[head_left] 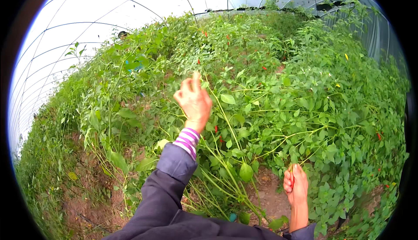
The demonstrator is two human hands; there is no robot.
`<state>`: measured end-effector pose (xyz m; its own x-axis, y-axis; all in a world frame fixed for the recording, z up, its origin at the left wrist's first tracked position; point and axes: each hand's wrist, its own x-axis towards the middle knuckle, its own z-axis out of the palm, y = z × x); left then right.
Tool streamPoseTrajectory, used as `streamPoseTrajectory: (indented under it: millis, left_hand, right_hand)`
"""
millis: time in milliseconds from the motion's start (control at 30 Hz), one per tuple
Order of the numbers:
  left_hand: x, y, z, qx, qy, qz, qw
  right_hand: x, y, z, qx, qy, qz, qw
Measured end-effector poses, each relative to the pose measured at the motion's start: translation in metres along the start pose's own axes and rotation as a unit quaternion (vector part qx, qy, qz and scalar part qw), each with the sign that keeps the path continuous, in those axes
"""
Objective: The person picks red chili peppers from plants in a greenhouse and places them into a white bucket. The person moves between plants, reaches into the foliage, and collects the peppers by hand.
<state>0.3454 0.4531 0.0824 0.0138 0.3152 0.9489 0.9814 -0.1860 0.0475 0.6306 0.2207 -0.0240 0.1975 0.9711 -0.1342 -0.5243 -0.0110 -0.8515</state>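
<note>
My left hand [195, 104] reaches out over the chili plants, its index finger extended and the other fingers loosely bent apart. I see nothing in it. Just beyond its fingertip is a red chili pepper [199, 62], and a long green stem [222, 109] runs close by on the right. Low on the right, my right hand [297, 184] is closed around a red chili pepper [292, 182], which shows partly between the fingers and palm. A thin green stalk shows at its fingertips. More red chilies [216, 129] hang among the leaves between my hands.
Dense chili foliage [346, 109] fills the right side. Branching stems [241, 194] rise right in front of me from bare soil [269, 196]. A person's dark headwear [122, 34] shows behind plants at the far left. A plastic greenhouse cover [107, 8] on metal hoops arches overhead.
</note>
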Motion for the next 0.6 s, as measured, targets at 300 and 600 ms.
streamPoseTrajectory:
  millis: [300,600]
  left_hand:
    - [-0.172,0.098,0.081,-0.12,-0.601,0.284,0.738]
    - [-0.189,0.079,0.05,0.03,-0.701,0.3,0.646]
  right_hand:
    - [-0.059,0.049,-0.035,0.123,0.132,0.032,0.983]
    - [-0.131,0.063,-0.099,0.069,0.163,0.049,0.983]
